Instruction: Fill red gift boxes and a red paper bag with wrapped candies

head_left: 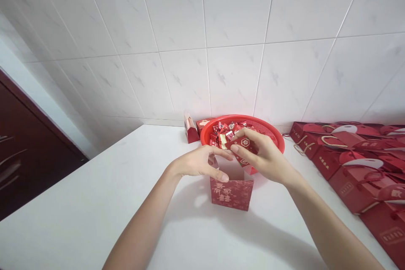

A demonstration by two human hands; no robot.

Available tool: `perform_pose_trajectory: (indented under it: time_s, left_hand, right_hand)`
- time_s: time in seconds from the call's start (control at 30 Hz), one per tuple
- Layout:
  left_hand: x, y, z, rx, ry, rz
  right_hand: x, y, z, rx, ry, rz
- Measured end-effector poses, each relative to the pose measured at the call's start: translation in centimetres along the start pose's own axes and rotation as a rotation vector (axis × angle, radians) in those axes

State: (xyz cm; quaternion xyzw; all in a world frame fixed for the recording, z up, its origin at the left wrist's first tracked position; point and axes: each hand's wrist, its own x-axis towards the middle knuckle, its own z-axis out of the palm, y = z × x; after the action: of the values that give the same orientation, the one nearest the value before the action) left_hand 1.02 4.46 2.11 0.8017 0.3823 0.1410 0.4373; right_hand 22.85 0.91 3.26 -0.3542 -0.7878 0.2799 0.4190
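Note:
A red gift box [232, 195] with pale lettering stands upright on the white table, its top unfolded and its pale inside showing. My left hand [198, 162] arches over the box's left side with thumb and fingers apart. Its thumb tip lies at the front rim; whether it presses there I cannot tell. My right hand [264, 156] pinches a red card-like piece with a flower print [243, 143] above the back of the box. Whether this piece is a flap of the box or separate is hidden by my fingers.
Behind the box sits a red plastic basket [272, 131] of wrapped sweets [224, 130]. A small opened box [191, 130] stands left of it, near the tiled wall [234, 76]. Rows of closed red gift boxes [351, 185] with cord handles fill the right side.

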Motion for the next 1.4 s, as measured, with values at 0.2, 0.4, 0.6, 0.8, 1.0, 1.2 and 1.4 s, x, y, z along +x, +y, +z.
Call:
perform_pose_trajectory:
  time_s: [0.2,0.4,0.6,0.8,1.0,1.2,1.4]
  left_hand:
    - [0.0,0.0,0.1,0.017,0.005,0.004]
    - [-0.4,0.4,-0.1,0.0,0.0,-0.011]
    - [-0.5,1.0,0.6,0.052,0.008,0.161]
    - [-0.7,1.2,0.8,0.036,0.303,0.243]
    - [-0.9,1.7,0.7,0.018,0.502,0.33]
    - [-0.8,1.7,1.1,0.014,0.538,0.333]
    - [-1.0,2.1,1.4,0.033,0.583,0.302]
  right_hand:
    - [0.2,0.3,0.1,-0.032,0.035,-0.081]
    - [-0.1,0.1,-2.1,-0.049,0.152,-0.036]
    - [-0.3,0.3,-3.5,-0.081,0.147,0.045]
    - [-0.3,0.1,-3.5,-0.095,0.078,0.051]
    - [-0.4,-0.1,-3.4,-0.063,-0.025,0.036]
    - [-0.3,-0.1,-3.3,-0.083,0.076,0.007]
    - [-0.1,0.1,-3.3,-0.038,0.066,0.033]
